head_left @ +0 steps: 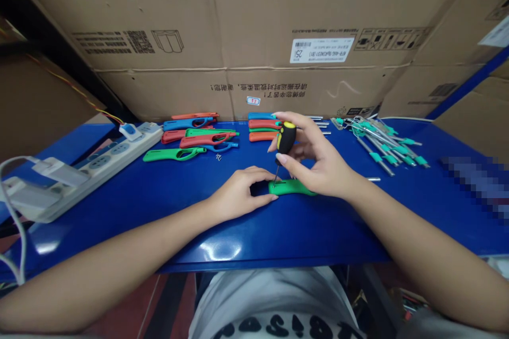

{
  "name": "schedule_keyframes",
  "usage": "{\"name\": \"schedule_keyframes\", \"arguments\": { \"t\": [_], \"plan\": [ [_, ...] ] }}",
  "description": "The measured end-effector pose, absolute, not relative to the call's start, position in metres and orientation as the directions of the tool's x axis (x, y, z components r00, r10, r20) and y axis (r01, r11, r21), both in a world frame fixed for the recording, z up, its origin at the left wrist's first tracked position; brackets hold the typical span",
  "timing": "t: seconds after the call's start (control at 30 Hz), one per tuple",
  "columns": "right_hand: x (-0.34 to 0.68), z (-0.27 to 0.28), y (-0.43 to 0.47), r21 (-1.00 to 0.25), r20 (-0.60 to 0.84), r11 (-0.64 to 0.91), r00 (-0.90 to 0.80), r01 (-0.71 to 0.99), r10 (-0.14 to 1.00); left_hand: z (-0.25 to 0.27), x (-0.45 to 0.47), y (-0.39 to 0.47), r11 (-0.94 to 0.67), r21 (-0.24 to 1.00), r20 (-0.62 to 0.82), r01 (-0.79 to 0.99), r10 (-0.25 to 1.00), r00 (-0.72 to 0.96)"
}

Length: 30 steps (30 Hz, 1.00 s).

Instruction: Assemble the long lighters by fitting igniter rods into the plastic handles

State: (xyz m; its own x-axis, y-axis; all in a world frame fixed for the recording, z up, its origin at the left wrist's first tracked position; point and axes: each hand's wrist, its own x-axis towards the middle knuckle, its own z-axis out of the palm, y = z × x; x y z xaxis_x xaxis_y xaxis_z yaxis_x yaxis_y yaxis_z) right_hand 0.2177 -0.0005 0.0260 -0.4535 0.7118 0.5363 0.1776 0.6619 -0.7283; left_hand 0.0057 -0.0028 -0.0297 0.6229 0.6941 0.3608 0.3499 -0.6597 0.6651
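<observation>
A green gas lighter (291, 187) lies flat on the blue table, its right end partly hidden by my right hand. My left hand (237, 194) steadies its left end between thumb and fingers. In my right hand (318, 159) is a short screwdriver (286, 139) with a black and yellow handle, gripped from above. Its shaft points down and the tip touches the lighter near the left end. Just beyond my hands, finished-looking lighters with metal rods, one of them a blue lighter (260, 115), lie in a stack.
Loose coloured handle shells, including a green shell (167, 155), lie at the back left beside small screws (218, 157). Metal rods with green parts (387, 143) are heaped at right. A power strip (107, 161) with cables runs along the left. A large cardboard box (238, 26) walls the back.
</observation>
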Motion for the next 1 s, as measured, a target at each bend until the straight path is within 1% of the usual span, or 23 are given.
{"name": "schedule_keyframes", "arguments": {
  "t": [0.07, 0.1, 0.17, 0.23, 0.33, 0.4, 0.43, 0.47, 0.57, 0.6, 0.63, 0.67, 0.77, 0.8, 0.83, 0.97, 1.0],
  "plan": [
    [0.218, 0.028, 0.0, -0.768, 0.489, 0.62, -0.477, 0.162, 0.73, -0.029, 0.006, -0.003, -0.638, 0.672, 0.334, 0.376, 0.714, 0.615],
    [0.219, 0.028, 0.001, -0.768, 0.484, 0.618, -0.481, 0.166, 0.731, -0.029, 0.006, -0.004, -0.625, 0.676, 0.32, 0.389, 0.725, 0.61],
    [0.219, 0.025, 0.003, -0.727, 0.512, 0.655, -0.474, 0.206, 0.717, -0.03, 0.005, -0.004, -0.608, 0.684, 0.302, 0.402, 0.738, 0.603],
    [0.22, 0.021, 0.005, -0.637, 0.559, 0.712, -0.46, 0.295, 0.69, -0.03, 0.005, -0.004, -0.606, 0.691, 0.307, 0.394, 0.739, 0.599],
    [0.221, 0.017, 0.006, -0.41, 0.654, 0.79, -0.457, 0.456, 0.603, -0.03, 0.006, -0.004, -0.611, 0.692, 0.324, 0.384, 0.739, 0.591],
    [0.22, 0.018, 0.003, -0.285, 0.698, 0.82, -0.479, 0.497, 0.533, -0.03, 0.006, -0.004, -0.615, 0.69, 0.333, 0.382, 0.738, 0.587],
    [0.219, 0.019, 0.002, -0.269, 0.701, 0.83, -0.492, 0.489, 0.517, -0.03, 0.006, -0.003, -0.615, 0.691, 0.334, 0.379, 0.737, 0.587],
    [0.217, 0.021, 0.0, -0.286, 0.691, 0.837, -0.504, 0.466, 0.517, -0.03, 0.006, -0.003, -0.615, 0.693, 0.332, 0.376, 0.736, 0.59],
    [0.214, 0.026, -0.005, -0.409, 0.638, 0.822, -0.52, 0.396, 0.568, -0.031, 0.006, -0.003, -0.611, 0.701, 0.323, 0.368, 0.732, 0.6],
    [0.213, 0.028, -0.007, -0.419, 0.636, 0.818, -0.516, 0.395, 0.575, -0.031, 0.006, -0.003, -0.611, 0.702, 0.322, 0.367, 0.731, 0.601],
    [0.213, 0.029, -0.007, -0.399, 0.647, 0.818, -0.505, 0.415, 0.572, -0.031, 0.006, -0.003, -0.611, 0.701, 0.322, 0.369, 0.732, 0.6],
    [0.214, 0.03, -0.007, -0.355, 0.67, 0.819, -0.488, 0.451, 0.559, -0.032, 0.006, -0.003, -0.612, 0.699, 0.325, 0.37, 0.733, 0.598],
    [0.217, 0.032, -0.006, -0.187, 0.76, 0.812, -0.442, 0.554, 0.477, -0.032, 0.006, -0.003, -0.62, 0.695, 0.337, 0.363, 0.728, 0.598],
    [0.217, 0.032, -0.005, -0.174, 0.773, 0.809, -0.431, 0.561, 0.466, -0.032, 0.006, -0.003, -0.624, 0.694, 0.34, 0.36, 0.724, 0.6],
    [0.217, 0.032, -0.004, -0.199, 0.771, 0.812, -0.423, 0.549, 0.475, -0.032, 0.006, -0.003, -0.627, 0.693, 0.341, 0.356, 0.72, 0.604],
    [0.216, 0.033, -0.002, -0.448, 0.658, 0.8, -0.459, 0.399, 0.597, -0.032, 0.007, -0.004, -0.628, 0.693, 0.329, 0.356, 0.714, 0.619],
    [0.216, 0.034, -0.002, -0.466, 0.646, 0.799, -0.471, 0.38, 0.6, -0.032, 0.007, -0.004, -0.63, 0.69, 0.329, 0.356, 0.711, 0.621]
  ]
}}
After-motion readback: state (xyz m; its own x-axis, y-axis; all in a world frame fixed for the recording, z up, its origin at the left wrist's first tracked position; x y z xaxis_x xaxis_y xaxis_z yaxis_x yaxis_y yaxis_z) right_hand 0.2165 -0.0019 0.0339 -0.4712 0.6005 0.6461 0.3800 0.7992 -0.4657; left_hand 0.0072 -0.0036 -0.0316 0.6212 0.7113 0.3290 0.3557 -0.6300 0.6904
